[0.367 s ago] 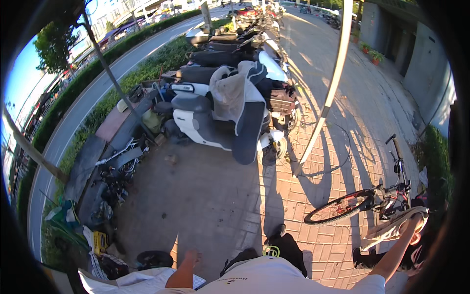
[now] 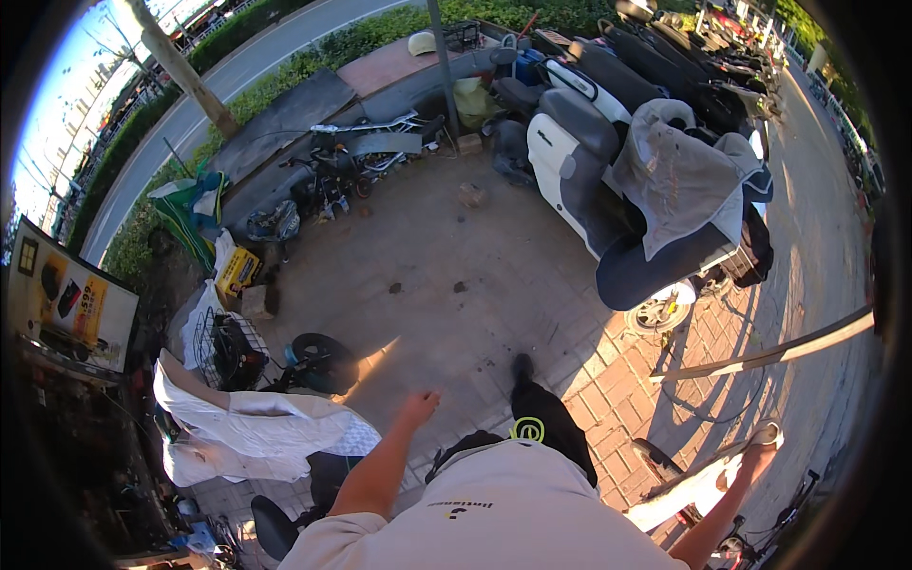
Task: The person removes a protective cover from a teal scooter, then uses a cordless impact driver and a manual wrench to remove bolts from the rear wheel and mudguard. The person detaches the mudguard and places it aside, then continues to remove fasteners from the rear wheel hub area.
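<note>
My left hand (image 2: 418, 408) hangs out in front of my left side above the paving. Its fingers look loosely curled, with nothing visible in them. To its left a two-wheeler wears a white quilted cover (image 2: 252, 437), and its front wheel (image 2: 321, 363) pokes out. Out on my right side, my right hand (image 2: 758, 458) grips a beige cloth (image 2: 698, 483) that stretches down toward my body. That cloth partly hides a bicycle (image 2: 655, 462) lying or leaning behind it. What kind of cloth it is I cannot make out.
A white scooter (image 2: 560, 171) with a grey cover (image 2: 665, 176) stands ahead, beside a row of scooters. A slanting pole (image 2: 769, 359) rises on the right. Metal scrap parts (image 2: 351, 157) and a yellow box (image 2: 237, 273) line the left edge. A signboard (image 2: 71, 294) stands far left.
My view has swung left and down, so the parked scooter now sits further right and the quilted two-wheeler shows more fully. My right hand still holds the beige cloth, now lower in view.
</note>
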### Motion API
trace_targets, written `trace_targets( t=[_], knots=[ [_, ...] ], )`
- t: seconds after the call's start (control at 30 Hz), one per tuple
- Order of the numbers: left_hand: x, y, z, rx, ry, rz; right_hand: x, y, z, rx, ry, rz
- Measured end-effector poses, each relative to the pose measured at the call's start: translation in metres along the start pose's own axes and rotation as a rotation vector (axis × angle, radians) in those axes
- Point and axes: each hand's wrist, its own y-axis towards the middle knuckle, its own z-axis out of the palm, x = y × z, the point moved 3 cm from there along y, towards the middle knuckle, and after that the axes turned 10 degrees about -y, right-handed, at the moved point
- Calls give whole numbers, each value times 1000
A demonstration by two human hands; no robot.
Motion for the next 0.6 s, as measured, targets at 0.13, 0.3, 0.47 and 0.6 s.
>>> trace_targets(
  t=[0.13, 0.3, 0.47, 0.6],
  knots=[
    [22, -18, -43, -142, -61, -166, 163, -64, 215, 553, -251, -299],
    [59, -53, -82, -507, -593, -358, 285, -160, 383, 988, -448, -418],
    [77, -56, -49, -639, -815, -565, 440, -213, 537, 1126, -149, -410],
    [88, -15, -23, -458, -703, -678, 642, -228, 655, 1366, 258, -245]
  ],
)
